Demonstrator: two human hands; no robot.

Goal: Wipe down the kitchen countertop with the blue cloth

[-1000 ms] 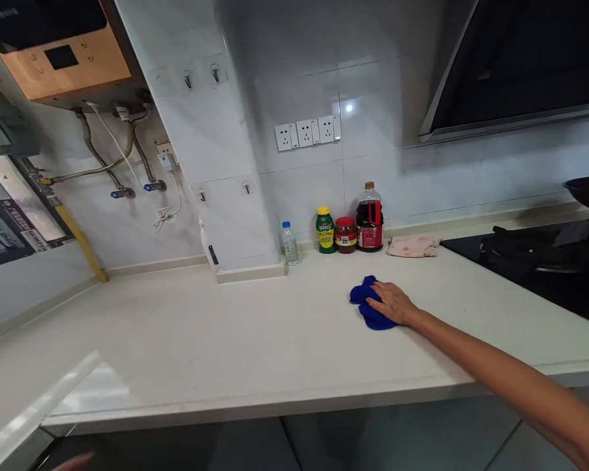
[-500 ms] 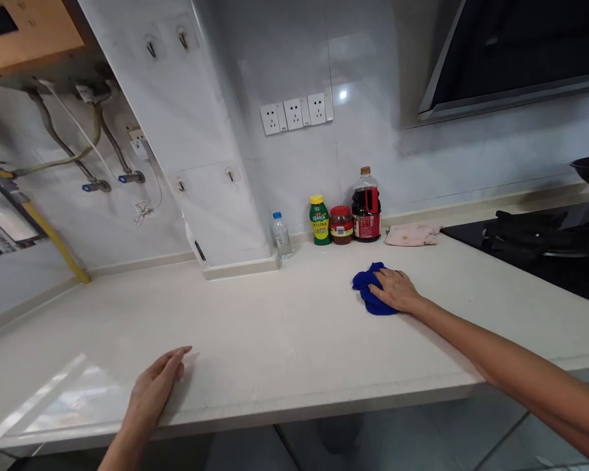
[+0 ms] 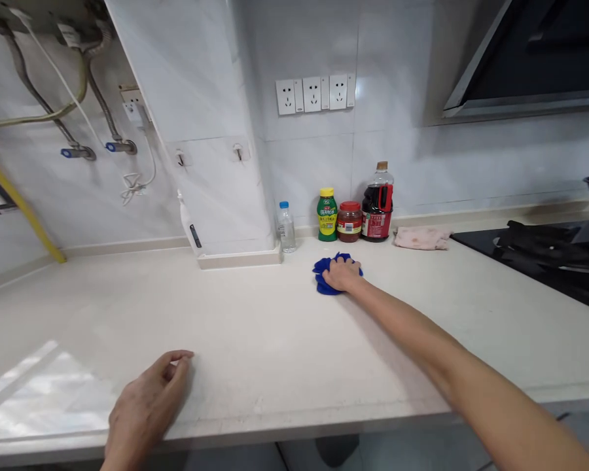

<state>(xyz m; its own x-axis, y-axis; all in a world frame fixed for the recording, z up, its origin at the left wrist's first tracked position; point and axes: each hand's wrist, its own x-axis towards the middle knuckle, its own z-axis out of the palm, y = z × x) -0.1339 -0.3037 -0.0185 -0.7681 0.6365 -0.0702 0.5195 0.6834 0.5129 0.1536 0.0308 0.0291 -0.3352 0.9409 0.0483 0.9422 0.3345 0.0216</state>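
My right hand (image 3: 342, 275) is stretched far out over the pale countertop (image 3: 255, 327) and presses down on a bunched blue cloth (image 3: 324, 275), its fingers closed over the cloth. The cloth lies just in front of the bottles at the back wall. My left hand (image 3: 147, 402) rests on the counter near its front edge, fingers loosely curled with the thumb and forefinger nearly touching, and nothing shows in it.
Against the back wall stand a small water bottle (image 3: 286, 227), a green bottle with a yellow cap (image 3: 326, 214), a red-lidded jar (image 3: 349, 222) and a dark sauce bottle (image 3: 377, 203). A pinkish rag (image 3: 422, 238) lies to their right. A black hob (image 3: 544, 255) fills the right side.
My right hand has slid the blue cloth leftward and toward the back wall, close to the bottles. My left hand came into view and settled on the counter's front edge, fingers curling.
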